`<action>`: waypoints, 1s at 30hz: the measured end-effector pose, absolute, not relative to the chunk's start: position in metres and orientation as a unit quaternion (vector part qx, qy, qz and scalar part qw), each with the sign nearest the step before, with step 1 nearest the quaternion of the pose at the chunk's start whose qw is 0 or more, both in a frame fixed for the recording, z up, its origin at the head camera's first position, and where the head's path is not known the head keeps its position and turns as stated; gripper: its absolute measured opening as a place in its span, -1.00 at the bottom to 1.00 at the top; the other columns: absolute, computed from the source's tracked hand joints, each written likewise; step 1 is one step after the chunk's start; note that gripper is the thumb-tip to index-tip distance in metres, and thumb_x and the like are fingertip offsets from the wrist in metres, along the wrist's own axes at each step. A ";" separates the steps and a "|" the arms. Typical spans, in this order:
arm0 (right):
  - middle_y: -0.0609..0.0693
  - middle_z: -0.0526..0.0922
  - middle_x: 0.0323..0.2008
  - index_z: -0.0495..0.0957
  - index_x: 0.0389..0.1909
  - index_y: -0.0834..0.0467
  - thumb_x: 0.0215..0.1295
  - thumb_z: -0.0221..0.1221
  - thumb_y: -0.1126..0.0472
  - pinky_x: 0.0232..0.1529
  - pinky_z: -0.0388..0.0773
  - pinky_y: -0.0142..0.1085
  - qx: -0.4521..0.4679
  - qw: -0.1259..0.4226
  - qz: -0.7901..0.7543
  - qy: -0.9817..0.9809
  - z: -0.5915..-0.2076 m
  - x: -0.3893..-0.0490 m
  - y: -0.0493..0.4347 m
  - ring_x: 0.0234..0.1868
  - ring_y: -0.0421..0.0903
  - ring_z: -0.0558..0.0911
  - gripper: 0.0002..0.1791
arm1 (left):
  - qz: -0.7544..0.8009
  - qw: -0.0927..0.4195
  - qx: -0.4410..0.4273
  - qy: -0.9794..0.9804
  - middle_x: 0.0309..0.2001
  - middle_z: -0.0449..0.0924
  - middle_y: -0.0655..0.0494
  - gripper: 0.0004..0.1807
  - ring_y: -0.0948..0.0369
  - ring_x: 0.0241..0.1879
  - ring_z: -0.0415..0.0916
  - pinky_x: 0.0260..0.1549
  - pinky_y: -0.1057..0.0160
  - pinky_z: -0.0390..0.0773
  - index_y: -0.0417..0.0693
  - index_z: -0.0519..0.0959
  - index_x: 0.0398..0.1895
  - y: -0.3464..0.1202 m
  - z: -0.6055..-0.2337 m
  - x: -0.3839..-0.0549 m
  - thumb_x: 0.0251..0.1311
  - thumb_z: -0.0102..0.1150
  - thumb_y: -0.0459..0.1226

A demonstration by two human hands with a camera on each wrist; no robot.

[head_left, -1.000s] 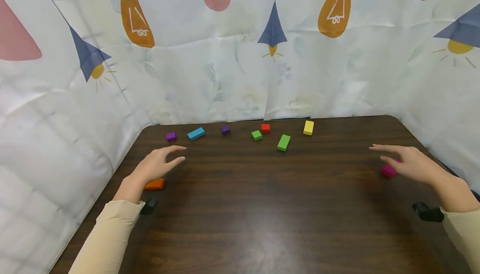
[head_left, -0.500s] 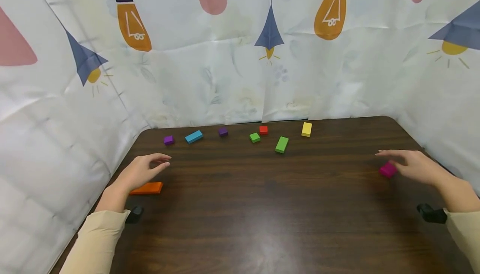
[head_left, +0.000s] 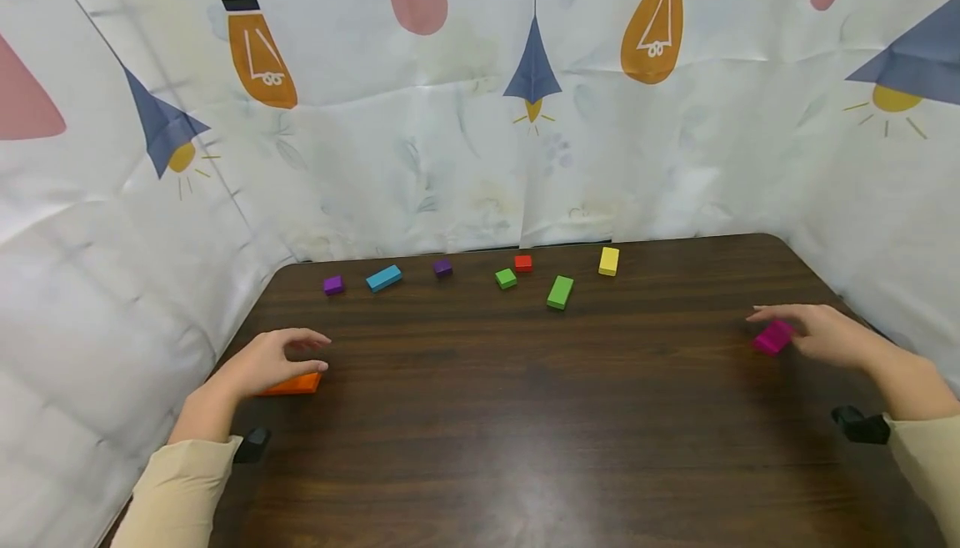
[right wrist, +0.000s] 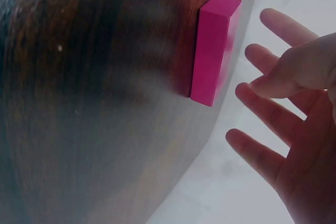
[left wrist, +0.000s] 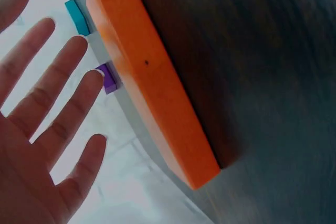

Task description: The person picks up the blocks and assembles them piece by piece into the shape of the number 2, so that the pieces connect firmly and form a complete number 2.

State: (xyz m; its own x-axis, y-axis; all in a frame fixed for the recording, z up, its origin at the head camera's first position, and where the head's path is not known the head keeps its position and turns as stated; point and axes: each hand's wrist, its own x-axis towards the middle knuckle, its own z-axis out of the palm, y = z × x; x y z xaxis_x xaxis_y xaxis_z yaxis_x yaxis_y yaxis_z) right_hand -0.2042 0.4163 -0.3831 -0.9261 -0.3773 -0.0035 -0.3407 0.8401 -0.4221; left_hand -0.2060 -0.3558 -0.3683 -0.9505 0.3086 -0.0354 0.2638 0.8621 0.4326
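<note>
On the left side of the table lies a long orange block [left wrist: 152, 77], partly hidden in the head view by my left hand [head_left: 262, 360]. That hand hovers over it with fingers spread and nothing held; the left wrist view shows a gap between fingers and block. At the right, a magenta block [head_left: 773, 337] rests on the tabletop. My right hand [head_left: 832, 335] is just beside and above it, thumb and fingers apart. In the right wrist view the magenta block [right wrist: 211, 51] stands apart from the loosely bent fingers [right wrist: 262, 108].
Along the table's far side lie small blocks: purple [head_left: 333, 285], blue [head_left: 384, 278], dark purple [head_left: 442, 268], light green [head_left: 506, 279], red [head_left: 522, 263], green [head_left: 559, 292] and yellow [head_left: 609, 261]. A printed white curtain [head_left: 465, 156] hangs behind the dark wooden table [head_left: 480, 414].
My left hand has moved left and down, over the orange block. The right hand has lowered slightly toward the magenta block, more of which now shows. The head view has shifted a little.
</note>
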 end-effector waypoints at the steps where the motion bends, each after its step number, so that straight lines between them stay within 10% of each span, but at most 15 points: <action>1: 0.54 0.38 0.29 0.56 0.20 0.35 0.08 -0.06 0.66 -0.65 0.19 -0.40 -0.186 0.048 -0.212 0.958 -0.383 -0.204 0.417 -0.69 -0.30 0.05 -0.38 | 0.216 0.058 0.145 0.964 0.07 0.65 -0.09 -0.51 -0.13 0.08 0.54 0.03 -0.23 0.50 -0.08 0.67 0.13 -0.357 -0.368 -0.205 0.23 0.44 -0.01; 8: 0.60 0.34 0.28 0.54 0.18 0.40 0.08 0.01 0.67 -0.58 0.25 -0.35 -0.181 0.077 -0.204 0.959 -0.384 -0.205 0.421 -0.55 -0.23 0.24 -0.42 | 0.216 0.094 0.151 0.960 0.11 0.61 -0.14 -0.47 -0.19 0.13 0.49 0.05 -0.21 0.49 -0.06 0.69 0.08 -0.364 -0.368 -0.204 0.06 0.57 -0.05; 11: 0.55 0.43 0.22 0.61 0.12 0.37 0.03 0.10 0.68 -0.45 0.33 -0.32 -0.196 0.062 -0.180 0.962 -0.386 -0.207 0.422 -0.26 0.05 0.57 -0.44 | 0.219 0.102 0.161 0.957 0.07 0.64 -0.12 -0.51 -0.20 0.10 0.52 0.04 -0.21 0.50 -0.09 0.70 0.03 -0.367 -0.368 -0.204 0.04 0.58 -0.12; 15: 0.46 0.54 0.13 0.68 0.01 0.33 -0.02 0.21 0.68 -0.28 0.44 -0.25 -0.216 0.041 -0.150 0.964 -0.390 -0.209 0.422 0.12 0.48 0.52 -0.49 | 0.221 0.111 0.167 0.954 0.01 0.67 -0.08 -0.57 -0.18 0.05 0.56 0.04 -0.20 0.51 -0.10 0.71 -0.02 -0.368 -0.371 -0.204 0.01 0.60 -0.21; 22: 0.36 0.61 0.03 0.72 -0.09 0.30 -0.06 0.32 0.66 -0.15 0.59 0.02 -0.258 0.009 -0.126 0.958 -0.397 -0.213 0.418 0.06 0.45 0.56 -0.54 | 0.231 0.133 0.167 0.949 -0.05 0.64 -0.06 -0.58 -0.11 -0.02 0.55 0.04 -0.19 0.51 -0.18 0.71 -0.05 -0.367 -0.373 -0.203 -0.04 0.60 -0.35; 30: 0.16 0.66 -0.06 0.74 -0.11 0.25 -0.05 0.34 0.65 -0.23 0.60 -0.20 -0.264 0.009 -0.112 0.958 -0.396 -0.215 0.416 -0.04 0.21 0.65 -0.56 | 0.241 0.137 0.167 0.946 -0.12 0.62 0.01 -0.61 -0.07 -0.07 0.57 -0.01 -0.12 0.55 -0.22 0.69 -0.07 -0.372 -0.374 -0.203 -0.03 0.55 -0.46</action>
